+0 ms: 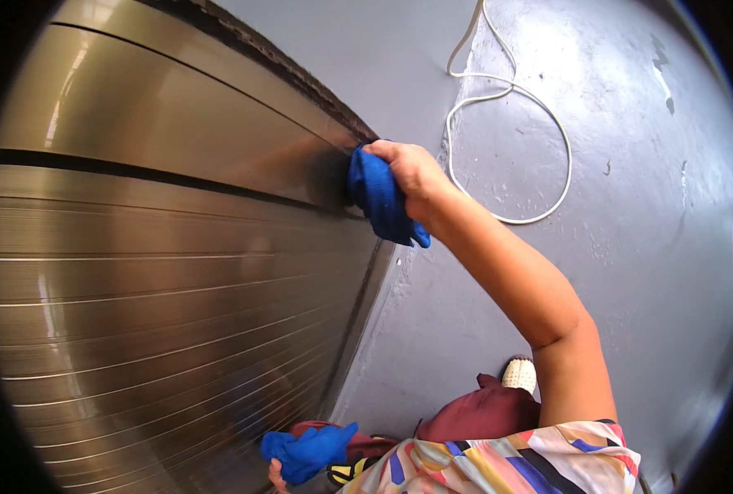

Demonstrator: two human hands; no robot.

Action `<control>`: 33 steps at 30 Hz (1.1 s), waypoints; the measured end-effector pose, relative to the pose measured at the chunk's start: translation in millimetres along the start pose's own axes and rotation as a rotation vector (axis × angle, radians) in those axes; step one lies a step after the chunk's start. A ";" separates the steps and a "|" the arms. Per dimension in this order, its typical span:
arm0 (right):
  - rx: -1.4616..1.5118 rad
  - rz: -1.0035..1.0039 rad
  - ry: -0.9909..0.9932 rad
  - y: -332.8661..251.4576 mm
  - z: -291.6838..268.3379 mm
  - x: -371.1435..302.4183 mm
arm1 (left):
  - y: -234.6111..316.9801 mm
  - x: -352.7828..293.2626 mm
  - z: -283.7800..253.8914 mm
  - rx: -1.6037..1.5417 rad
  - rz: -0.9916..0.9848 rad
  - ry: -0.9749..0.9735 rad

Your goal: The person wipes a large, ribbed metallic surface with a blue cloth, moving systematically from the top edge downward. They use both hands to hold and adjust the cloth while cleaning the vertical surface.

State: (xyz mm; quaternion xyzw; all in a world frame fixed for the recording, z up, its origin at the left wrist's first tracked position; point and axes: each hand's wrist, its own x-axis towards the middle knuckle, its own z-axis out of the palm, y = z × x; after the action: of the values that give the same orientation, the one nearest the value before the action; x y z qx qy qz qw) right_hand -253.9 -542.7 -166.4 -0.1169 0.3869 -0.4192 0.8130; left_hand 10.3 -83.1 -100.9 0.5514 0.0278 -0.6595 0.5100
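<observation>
The blue cloth (380, 202) is being pressed against the right edge of the brushed metal shutter (161, 272), right where a dark horizontal seam (152, 177) is meeting the shutter's side rail (362, 309). The right hand (412, 169) is clenching the cloth in a bunched grip, knuckles facing up, with the arm reaching up and across from the lower right. A loose corner of the cloth is hanging down below the wrist. Low in the view, the left hand (280, 475) is gripping a second blue cloth (309, 451) close to the body, near the shutter's bottom edge; only its fingertips are showing. To the right of the shutter, the grey painted floor (630, 206) is lying open and wide, with a white cord (511, 123) looping across it well apart from the hand. A white shoe (520, 375) is standing on the floor just beside the right arm's elbow.
</observation>
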 end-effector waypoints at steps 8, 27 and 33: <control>0.023 -0.124 0.047 28.1 -12.1 9.3 | -3.4 1.2 -16.3 0.057 0.021 0.095; -0.331 -0.434 -0.025 3.8 10.8 -12.6 | -0.3 -2.9 13.9 0.161 0.130 0.003; -0.414 -0.535 0.021 26.0 0.3 7.3 | 5.2 -3.7 25.9 0.213 0.166 -0.068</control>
State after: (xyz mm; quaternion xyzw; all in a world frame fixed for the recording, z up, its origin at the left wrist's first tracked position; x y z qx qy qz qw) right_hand -235.8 -532.2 -183.5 -0.3725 0.4279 -0.5314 0.6291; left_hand -4.6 -98.7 -85.3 0.5802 -0.1053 -0.6325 0.5023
